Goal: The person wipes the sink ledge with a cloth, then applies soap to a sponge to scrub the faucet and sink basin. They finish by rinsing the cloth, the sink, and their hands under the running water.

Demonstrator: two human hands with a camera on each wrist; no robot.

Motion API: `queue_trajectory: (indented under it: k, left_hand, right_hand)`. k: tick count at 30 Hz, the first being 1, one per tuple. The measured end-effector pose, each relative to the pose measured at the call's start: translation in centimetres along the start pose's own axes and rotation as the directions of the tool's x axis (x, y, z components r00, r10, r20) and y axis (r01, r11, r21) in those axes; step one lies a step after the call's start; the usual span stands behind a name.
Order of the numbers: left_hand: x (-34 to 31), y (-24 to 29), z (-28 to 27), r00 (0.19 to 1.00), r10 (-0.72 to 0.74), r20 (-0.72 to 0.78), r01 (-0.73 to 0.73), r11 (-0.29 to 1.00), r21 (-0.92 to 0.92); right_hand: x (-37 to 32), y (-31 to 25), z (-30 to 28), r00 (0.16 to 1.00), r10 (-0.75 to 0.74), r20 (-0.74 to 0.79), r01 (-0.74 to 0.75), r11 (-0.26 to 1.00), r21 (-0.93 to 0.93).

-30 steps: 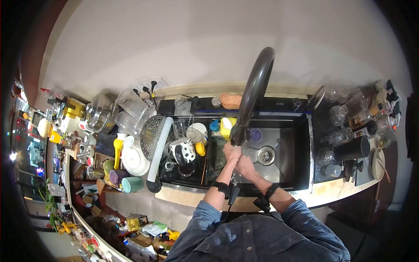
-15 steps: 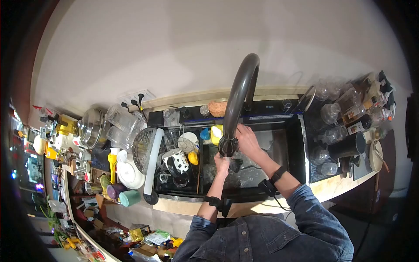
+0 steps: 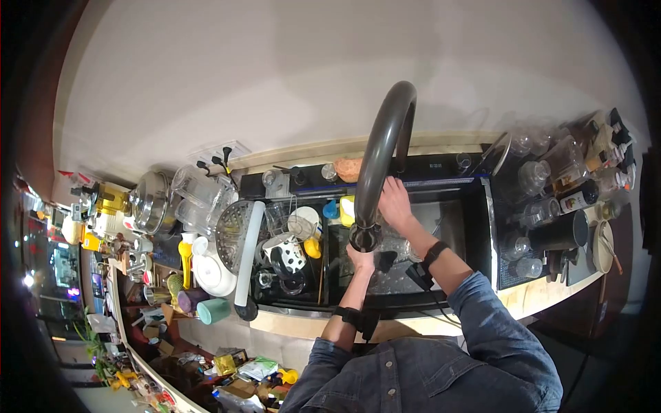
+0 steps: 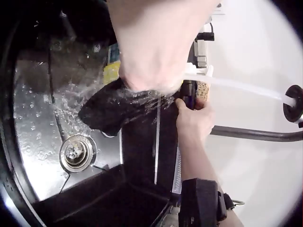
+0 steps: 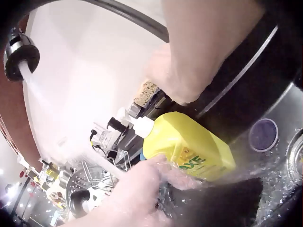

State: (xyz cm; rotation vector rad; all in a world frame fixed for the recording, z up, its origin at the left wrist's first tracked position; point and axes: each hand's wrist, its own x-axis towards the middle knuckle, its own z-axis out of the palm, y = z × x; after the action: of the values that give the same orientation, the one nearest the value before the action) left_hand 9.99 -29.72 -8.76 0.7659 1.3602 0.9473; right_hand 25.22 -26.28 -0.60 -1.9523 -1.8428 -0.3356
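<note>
My left hand (image 3: 360, 259) grips a wet black cloth (image 4: 106, 109) under the running water, below the mouth of the dark arched faucet (image 3: 387, 138). The cloth hangs from my fingers over the metal sink (image 4: 35, 156), close to its drain (image 4: 76, 152). Farther back, my right hand (image 3: 394, 203) reaches to the black ledge by the faucet's base, near an orange sponge (image 5: 146, 93). Its fingertips are partly hidden, and I cannot tell whether they hold anything. A yellow dish soap bottle (image 5: 189, 144) with a white top stands beside my left hand.
Left of the basin, a black-spotted white pitcher (image 3: 288, 253) and other dishes stand in a dark compartment. A white teapot-like vessel (image 3: 215, 273) and a teal cup (image 3: 214, 311) sit farther left. Glassware and a black cylinder (image 3: 566, 229) crowd the right counter.
Both hands were together under the faucet a second ago. My right hand has gone back and right to the ledge; the left stays beneath the spout with the cloth. Water now splashes across the basin.
</note>
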Motion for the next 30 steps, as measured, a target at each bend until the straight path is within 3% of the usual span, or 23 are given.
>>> queue_trajectory:
  k: [4,7,9,12,14,15,16,17,18,19,20,22,23,24,26,27,29,30]
  left_hand:
    - [0.3,-0.4,0.3,0.996,-0.083,-0.031,0.079,0.989,-0.128]
    - [0.8,-0.2,-0.1,0.997,-0.047,0.053,0.053,0.993,-0.107]
    - [0.4,1.7,-0.1,0.974,-0.099,0.206,0.12,0.988,-0.093]
    - [0.2,3.6,-0.6,0.897,-0.155,0.414,0.216,0.971,-0.104]
    - [-0.1,4.7,-1.0,0.831,-0.184,0.525,0.304,0.941,-0.151]
    - [-0.3,5.3,-1.0,0.799,-0.245,0.549,0.4,0.898,-0.183]
    - [-0.6,5.9,-0.9,0.784,-0.273,0.558,0.451,0.868,-0.208]
    - [-1.0,6.5,-0.6,0.767,-0.3,0.567,0.5,0.833,-0.236]
    - [-1.5,6.7,-0.5,0.75,-0.329,0.573,0.549,0.794,-0.262]
    - [-1.9,6.6,-0.3,0.738,-0.342,0.582,0.574,0.772,-0.274]
    - [-1.8,6.4,0.2,0.732,-0.364,0.576,0.561,0.802,-0.207]
    - [-1.6,5.2,0.5,0.723,-0.416,0.551,0.535,0.842,-0.066]
    - [-0.9,4.6,0.5,0.747,-0.433,0.504,0.482,0.875,0.037]
    - [-0.7,4.1,0.4,0.767,-0.439,0.467,0.445,0.889,0.106]
    - [-0.1,3.2,0.6,0.808,-0.436,0.396,0.363,0.898,0.248]
    - [0.3,2.2,0.6,0.809,-0.473,0.35,0.431,0.881,0.194]
    - [0.2,0.7,0.8,0.892,-0.37,0.26,0.327,0.925,0.196]
    - [0.3,-0.3,0.9,0.925,-0.315,0.214,0.274,0.941,0.2]
  right_hand:
    - [0.3,0.7,0.7,0.995,-0.101,-0.018,0.1,0.992,-0.077]
    - [0.4,0.6,0.5,0.993,-0.118,0.009,0.118,0.986,-0.117]
    - [0.5,0.4,0.1,0.994,-0.11,0.022,0.112,0.985,-0.133]
    - [0.0,-0.2,-1.1,0.999,0.021,-0.025,-0.016,0.985,0.172]
    - [-2.8,-1.2,-1.6,0.985,0.17,-0.004,-0.147,0.863,0.484]
    - [-5.1,-1.6,-1.0,0.941,0.266,0.207,-0.337,0.704,0.625]
    - [-7.8,-1.9,-0.2,0.789,0.311,0.529,-0.611,0.318,0.725]
    - [-9.7,-1.9,-0.9,0.634,0.153,0.758,-0.747,-0.132,0.651]
    - [-11.4,-2.0,-2.1,0.487,-0.113,0.866,-0.772,-0.519,0.367]
    - [-12.7,-2.5,-3.2,0.396,-0.416,0.819,-0.673,-0.738,-0.05]
    - [-13.0,-3.6,-3.6,0.489,-0.54,0.685,-0.612,-0.772,-0.172]
    - [-13.9,-5.1,-3.5,0.454,-0.343,0.822,-0.686,-0.724,0.076]
    - [-14.2,-5.2,-2.4,0.392,-0.277,0.877,-0.839,-0.498,0.218]
    - [-14.0,-5.8,-2.8,0.362,-0.222,0.905,-0.856,-0.465,0.228]
    - [-14.0,-5.8,-1.0,0.229,-0.114,0.967,-0.973,0.004,0.231]
    - [-14.5,-6.3,-0.3,0.37,0.057,0.927,-0.921,0.157,0.358]
    - [-15.7,-7.8,0.5,0.652,0.307,0.694,-0.731,0.496,0.467]
    - [-15.6,-8.2,0.4,0.596,0.338,0.728,-0.766,0.511,0.39]
